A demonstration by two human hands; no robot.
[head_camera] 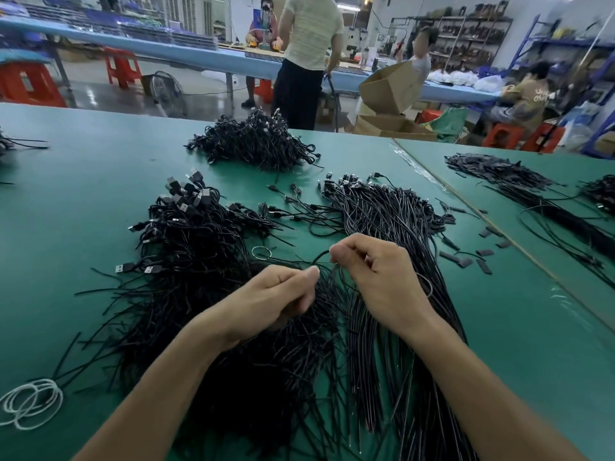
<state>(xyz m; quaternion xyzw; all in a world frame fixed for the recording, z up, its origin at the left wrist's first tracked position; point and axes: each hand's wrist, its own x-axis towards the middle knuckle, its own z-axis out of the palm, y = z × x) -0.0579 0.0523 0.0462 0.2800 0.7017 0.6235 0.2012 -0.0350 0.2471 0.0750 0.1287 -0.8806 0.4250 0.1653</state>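
Left grip (279, 294) and right grip (379, 277), in the head view, each pinch one thin black cable (320, 257), which arcs between them just above the tangle on the green worktop (83, 194). The step looks like singling out a cable for bundling; next it needs drawing free without snagging its neighbours. Counted: one held cable; three heaps, left heap (186, 234), right heap (382, 207), far heap (256, 144); one lone rubber band (261, 252); white bands (30, 404) near left, number unclear.

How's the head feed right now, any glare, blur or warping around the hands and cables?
Head view: even light, soft shadows only; left hand and right hand are sharp, both pinching black cables, though strands merge into one dark mass below the wrists; the wide-angle lens bows the green table edge; slight glare on the clear tape at right; background people look soft.
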